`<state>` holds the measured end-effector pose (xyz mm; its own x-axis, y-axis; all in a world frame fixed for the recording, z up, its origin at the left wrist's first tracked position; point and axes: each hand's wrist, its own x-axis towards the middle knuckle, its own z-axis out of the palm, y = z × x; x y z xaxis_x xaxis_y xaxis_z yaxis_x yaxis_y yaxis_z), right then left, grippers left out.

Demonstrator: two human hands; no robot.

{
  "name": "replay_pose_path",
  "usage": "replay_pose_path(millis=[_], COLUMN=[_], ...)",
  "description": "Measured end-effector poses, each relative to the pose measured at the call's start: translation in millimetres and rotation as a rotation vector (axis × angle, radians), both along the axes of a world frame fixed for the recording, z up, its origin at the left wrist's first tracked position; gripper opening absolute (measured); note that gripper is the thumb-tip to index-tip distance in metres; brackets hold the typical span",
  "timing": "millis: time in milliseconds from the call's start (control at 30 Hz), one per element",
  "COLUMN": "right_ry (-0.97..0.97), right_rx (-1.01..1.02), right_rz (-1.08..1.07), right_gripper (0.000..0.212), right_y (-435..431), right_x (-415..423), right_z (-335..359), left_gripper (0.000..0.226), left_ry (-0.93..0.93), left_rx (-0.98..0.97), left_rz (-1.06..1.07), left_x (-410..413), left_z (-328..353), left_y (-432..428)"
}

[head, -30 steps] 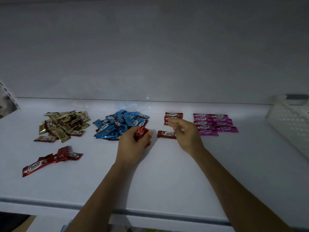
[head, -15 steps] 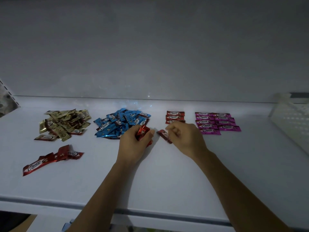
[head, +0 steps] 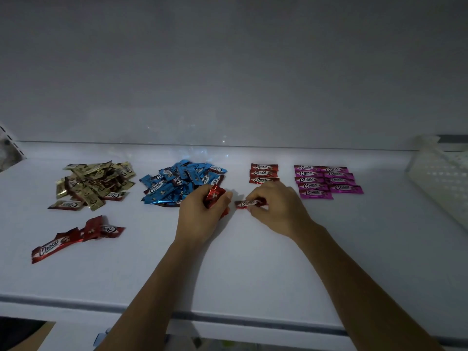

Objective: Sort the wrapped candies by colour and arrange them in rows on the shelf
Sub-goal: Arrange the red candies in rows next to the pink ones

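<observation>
Red candy [head: 249, 203] is pinched by the right hand [head: 276, 209] fingertips, low over the shelf [head: 253, 274], just near of the short red row [head: 263, 173]. More red candies [head: 214, 196] are gripped in the curled left hand [head: 202, 214], just left. Step judged: red row being built; pink rows [head: 326, 181] at right look done. Next move calls for the candy laid flat, parallel, against the row's near edge. Blue pile [head: 182, 183], gold pile [head: 96, 183] and loose reds [head: 76, 236] at near left are not yet arranged.
</observation>
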<state>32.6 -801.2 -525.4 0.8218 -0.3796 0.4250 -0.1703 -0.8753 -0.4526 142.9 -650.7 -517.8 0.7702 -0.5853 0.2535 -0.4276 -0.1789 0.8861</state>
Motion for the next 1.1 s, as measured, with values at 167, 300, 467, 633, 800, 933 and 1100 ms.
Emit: replay_pose_path(millis=[167,300,467,633,800,933,1100], right_ry=[-0.104,-0.201,-0.157,-0.114,-0.242,-0.068,-0.081], right_rx=[-0.143,-0.077,-0.112,-0.083,0.386,0.919,0.963], right_rz=[-0.225,-0.153,-0.150,-0.202,-0.010,0.199,0.199], right_gripper=[0.019,0.020,0.014,0.020,0.021,0.023,0.026], right_y=[-9,-3,0,-5,19,53,50], right_x=[-1,-2,-2,-2,3,10,10], right_z=[-7,0,-2,-8,14,26,22], left_gripper=[0.011,0.013,0.012,0.014,0.025,0.047,0.039], left_ry=[0.020,0.013,0.015,0.034,0.007,0.024,-0.010], left_rx=[0.000,-0.003,-0.007,0.004,-0.020,-0.114,-0.108], left_rz=[-0.002,0.001,0.000,0.016,0.006,-0.030,0.004], left_x=[0,1,1,0,-1,0,-1], left_z=[0,0,-1,0,-1,-3,-1], left_y=[-1,0,0,-2,-3,-1,-2])
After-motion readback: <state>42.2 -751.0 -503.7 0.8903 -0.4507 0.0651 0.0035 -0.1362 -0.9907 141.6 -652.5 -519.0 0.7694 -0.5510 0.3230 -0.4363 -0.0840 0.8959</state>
